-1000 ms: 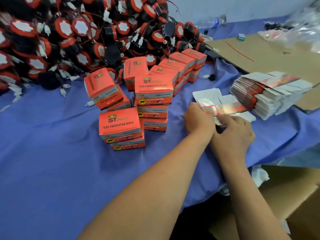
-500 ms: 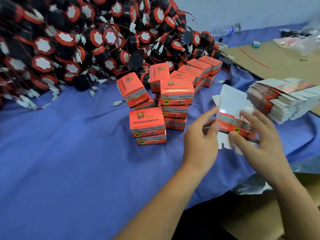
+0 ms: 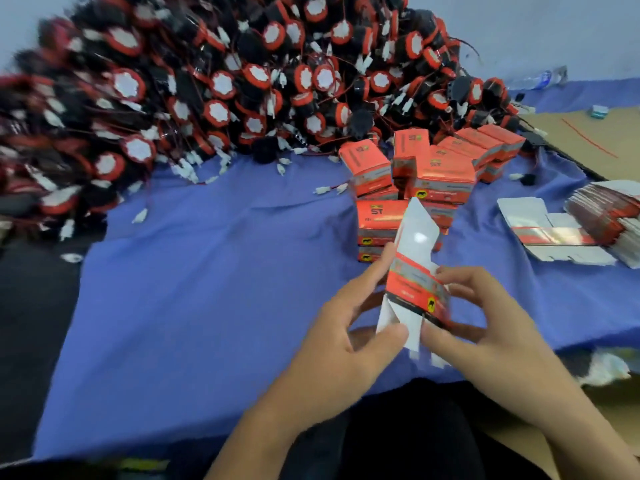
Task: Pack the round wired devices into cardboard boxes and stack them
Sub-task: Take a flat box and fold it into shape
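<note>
Both hands hold one orange and white cardboard box (image 3: 414, 282) above the near edge of the blue cloth, half unfolded with its white flaps sticking up and down. My left hand (image 3: 349, 327) pinches its left side and lower flap. My right hand (image 3: 485, 320) grips its right side. A big heap of round black and red wired devices (image 3: 225, 88) fills the back left. Packed orange boxes (image 3: 440, 178) stand stacked behind the held box.
A pile of flat box blanks (image 3: 609, 213) lies at the right edge, with one loose blank (image 3: 554, 237) in front of it. A brown cardboard sheet (image 3: 588, 140) covers the far right. Blue cloth (image 3: 225, 271) lies bare at left centre.
The hands lifted one flat blank from beside the pile, brought it toward me and spread it into a tube. The view swung left, so the pile now sits at the right edge.
</note>
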Demonstrator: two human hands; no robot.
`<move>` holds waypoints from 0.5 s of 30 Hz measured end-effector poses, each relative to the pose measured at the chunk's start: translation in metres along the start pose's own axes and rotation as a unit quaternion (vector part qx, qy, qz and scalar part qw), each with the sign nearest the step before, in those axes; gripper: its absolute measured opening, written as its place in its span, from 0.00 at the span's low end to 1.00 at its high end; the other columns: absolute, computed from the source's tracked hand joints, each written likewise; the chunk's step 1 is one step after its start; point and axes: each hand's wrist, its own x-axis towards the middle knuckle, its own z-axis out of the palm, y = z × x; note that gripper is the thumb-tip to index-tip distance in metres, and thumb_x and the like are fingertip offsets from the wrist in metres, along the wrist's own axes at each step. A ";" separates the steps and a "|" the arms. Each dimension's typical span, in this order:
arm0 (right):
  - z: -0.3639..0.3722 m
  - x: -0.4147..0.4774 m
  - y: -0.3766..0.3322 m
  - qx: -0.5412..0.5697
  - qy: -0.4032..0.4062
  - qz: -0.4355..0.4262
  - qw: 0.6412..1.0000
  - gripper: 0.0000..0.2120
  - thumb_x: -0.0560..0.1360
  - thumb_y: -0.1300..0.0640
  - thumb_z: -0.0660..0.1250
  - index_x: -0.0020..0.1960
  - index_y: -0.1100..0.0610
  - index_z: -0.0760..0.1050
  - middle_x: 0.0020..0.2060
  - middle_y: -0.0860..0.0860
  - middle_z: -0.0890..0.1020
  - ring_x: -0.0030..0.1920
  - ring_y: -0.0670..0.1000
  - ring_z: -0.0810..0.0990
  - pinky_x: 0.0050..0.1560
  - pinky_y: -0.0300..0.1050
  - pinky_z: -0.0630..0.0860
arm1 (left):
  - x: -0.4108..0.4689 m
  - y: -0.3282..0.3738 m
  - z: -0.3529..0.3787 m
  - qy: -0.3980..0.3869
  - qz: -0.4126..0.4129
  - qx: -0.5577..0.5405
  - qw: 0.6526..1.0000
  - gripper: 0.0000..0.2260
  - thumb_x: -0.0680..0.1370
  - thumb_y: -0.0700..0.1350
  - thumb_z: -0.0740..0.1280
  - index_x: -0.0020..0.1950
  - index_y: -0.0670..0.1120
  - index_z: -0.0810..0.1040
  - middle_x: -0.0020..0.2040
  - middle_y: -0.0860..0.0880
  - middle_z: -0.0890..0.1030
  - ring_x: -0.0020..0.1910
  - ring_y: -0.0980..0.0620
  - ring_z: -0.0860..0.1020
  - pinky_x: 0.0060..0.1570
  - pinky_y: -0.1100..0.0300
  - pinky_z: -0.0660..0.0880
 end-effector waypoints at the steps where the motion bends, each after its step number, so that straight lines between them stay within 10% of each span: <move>1: 0.007 -0.001 -0.005 0.020 -0.020 0.003 1.000 0.19 0.68 0.56 0.76 0.53 0.40 0.77 0.53 0.37 0.84 0.56 0.36 0.81 0.46 0.40 0.82 | -0.008 0.003 -0.008 -0.001 0.002 0.010 1.000 0.31 0.82 0.36 0.66 0.82 0.56 0.62 0.74 0.59 0.74 0.74 0.57 0.72 0.66 0.58 0.76; 6: 0.041 -0.004 -0.029 0.129 -0.120 0.006 0.984 0.11 0.71 0.56 0.71 0.54 0.51 0.79 0.51 0.46 0.86 0.54 0.45 0.84 0.51 0.39 0.80 | -0.038 0.011 -0.047 0.027 -0.007 0.191 0.981 0.47 0.70 0.65 0.76 0.82 0.66 0.53 0.79 0.63 0.64 0.78 0.60 0.63 0.70 0.49 0.71; 11: 0.069 -0.017 -0.047 0.284 -0.189 0.117 0.933 0.16 0.66 0.44 0.71 0.50 0.51 0.82 0.51 0.57 0.86 0.50 0.58 0.87 0.39 0.50 0.82 | -0.060 0.012 -0.069 0.060 -0.009 0.295 0.954 0.62 0.55 0.65 0.85 0.78 0.74 0.47 0.80 0.70 0.53 0.80 0.66 0.54 0.72 0.57 0.65; 15: 0.080 -0.018 -0.065 0.288 -0.217 0.144 0.922 0.13 0.72 0.51 0.73 0.54 0.56 0.82 0.59 0.64 0.83 0.46 0.51 0.88 0.59 0.54 0.81 | -0.066 0.012 -0.079 0.095 0.015 0.280 0.955 0.53 0.62 0.62 0.83 0.80 0.68 0.56 0.80 0.65 0.56 0.80 0.64 0.54 0.73 0.64 0.63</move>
